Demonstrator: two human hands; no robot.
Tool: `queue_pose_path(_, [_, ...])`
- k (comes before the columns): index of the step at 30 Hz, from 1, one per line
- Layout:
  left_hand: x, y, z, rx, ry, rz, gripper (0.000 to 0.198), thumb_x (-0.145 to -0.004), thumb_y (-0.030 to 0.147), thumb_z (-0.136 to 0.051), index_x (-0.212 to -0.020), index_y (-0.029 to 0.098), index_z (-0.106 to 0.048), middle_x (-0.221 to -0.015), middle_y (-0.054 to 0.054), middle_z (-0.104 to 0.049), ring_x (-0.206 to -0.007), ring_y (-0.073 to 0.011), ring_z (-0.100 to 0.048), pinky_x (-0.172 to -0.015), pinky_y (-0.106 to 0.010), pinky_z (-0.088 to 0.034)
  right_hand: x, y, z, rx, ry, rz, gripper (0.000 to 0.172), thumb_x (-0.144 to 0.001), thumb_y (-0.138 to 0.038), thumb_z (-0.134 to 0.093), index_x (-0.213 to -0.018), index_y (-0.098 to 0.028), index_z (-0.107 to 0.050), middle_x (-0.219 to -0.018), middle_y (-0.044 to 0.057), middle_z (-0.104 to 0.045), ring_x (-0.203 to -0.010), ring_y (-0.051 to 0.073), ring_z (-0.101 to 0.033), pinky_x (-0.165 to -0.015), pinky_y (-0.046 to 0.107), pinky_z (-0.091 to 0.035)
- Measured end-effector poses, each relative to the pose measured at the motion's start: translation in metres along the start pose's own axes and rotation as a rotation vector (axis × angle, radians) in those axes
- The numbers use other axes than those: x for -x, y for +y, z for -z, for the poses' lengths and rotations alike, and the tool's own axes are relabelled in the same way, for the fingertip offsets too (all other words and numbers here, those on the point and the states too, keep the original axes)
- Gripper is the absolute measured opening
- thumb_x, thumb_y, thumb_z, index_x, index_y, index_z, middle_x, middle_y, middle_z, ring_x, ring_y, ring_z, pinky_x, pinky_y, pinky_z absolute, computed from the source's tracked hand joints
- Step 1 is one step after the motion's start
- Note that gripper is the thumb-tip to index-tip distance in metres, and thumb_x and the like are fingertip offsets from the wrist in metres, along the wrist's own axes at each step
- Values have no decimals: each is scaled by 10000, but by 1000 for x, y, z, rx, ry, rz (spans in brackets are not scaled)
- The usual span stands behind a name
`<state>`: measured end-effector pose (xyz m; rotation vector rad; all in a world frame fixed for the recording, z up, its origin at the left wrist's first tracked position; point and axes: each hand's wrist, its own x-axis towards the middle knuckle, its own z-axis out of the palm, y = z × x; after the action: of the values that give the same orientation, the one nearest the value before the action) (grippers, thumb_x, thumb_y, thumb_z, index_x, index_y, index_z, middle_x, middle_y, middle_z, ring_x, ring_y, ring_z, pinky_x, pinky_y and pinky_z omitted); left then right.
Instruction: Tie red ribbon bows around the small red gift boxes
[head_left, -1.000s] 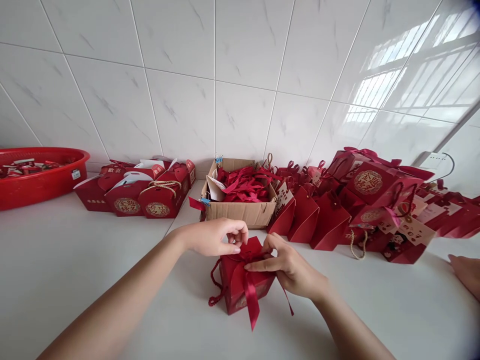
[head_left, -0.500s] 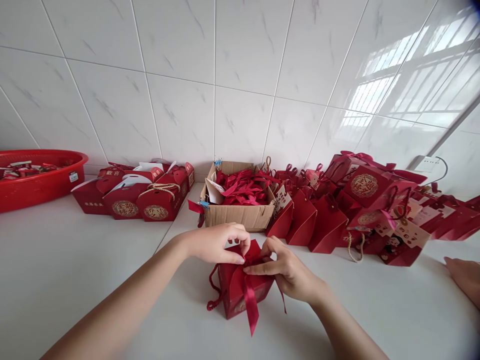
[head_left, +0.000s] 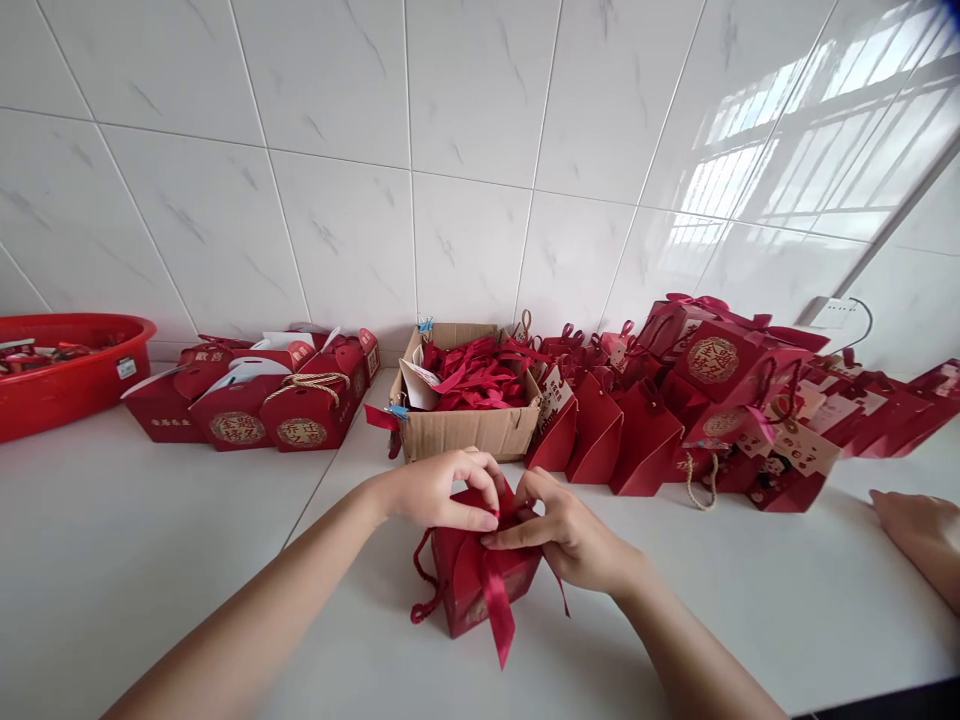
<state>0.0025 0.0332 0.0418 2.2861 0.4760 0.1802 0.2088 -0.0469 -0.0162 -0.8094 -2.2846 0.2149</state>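
A red gift box stands on the white table in front of me, with a braided cord handle hanging at its left side. Across its top runs a red satin ribbon, one tail hanging down the front and another at the right. My left hand pinches the ribbon between thumb and fingertips above the box top. Close against it, my right hand has its fingers closed on the ribbon too, index finger pointing left across the top. The fingers partly hide the ribbon's middle.
Behind the box is a cardboard box full of red ribbons. Several red gift boxes stand left, beside a red basin. More red boxes are piled right. Another person's hand rests on the table at the far right.
The view has shifted slightly, so the scene sits a little differently. Both hands stay at the ribbon on top of the box, with only small finger movement.
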Motion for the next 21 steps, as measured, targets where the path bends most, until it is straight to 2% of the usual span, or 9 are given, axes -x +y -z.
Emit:
queue_pose_path(5, [-4,-9,-3,99,-25,-64,187,-803,385,-639,-839,204,-668,-1180,-47,-543,-1123,-202,-505,-1012,-304,-365,-2,1,0,-8,3,-14,424,-855,-32,-449,-1009,-309,-732,-862,59,-508,-801,155,-448,-690,295,-456])
queue_pose_path(10, [-5,-10,-1,51,6,-4,234,-792,422,-641,-740,194,-622,-1181,-35,-566,-1105,-203,-515,-999,-312,-364,-2,2,-1,22,7,4,434,-839,-20,-442,-990,-299,-739,-831,52,-490,-789,153,-435,-705,295,-460])
queue_pose_path(14, [-4,-7,4,47,-41,25,245,-837,425,-584,-761,208,-669,-1235,-35,-556,-1143,-215,-508,-1012,-312,-353,-1,4,-1,39,1,-6,429,-853,-33,-433,-981,-305,-739,-835,52,-481,-794,154,-433,-705,291,-468])
queue_pose_path(18, [-2,-6,5,69,-100,-13,159,-850,320,-575,-848,220,-699,-1302,-47,-527,-1233,-225,-455,-1056,-321,-325,0,3,0,13,8,-2,418,-862,-42,-439,-984,-307,-738,-858,58,-499,-811,159,-449,-706,299,-468])
queue_pose_path(21, [1,-6,6,86,-113,7,116,-817,205,-582,-828,217,-697,-1362,-38,-489,-1304,-222,-387,-1107,-352,-264,1,1,1,-4,2,-2,421,-868,-39,-434,-1019,-299,-728,-879,65,-515,-810,158,-458,-708,303,-466])
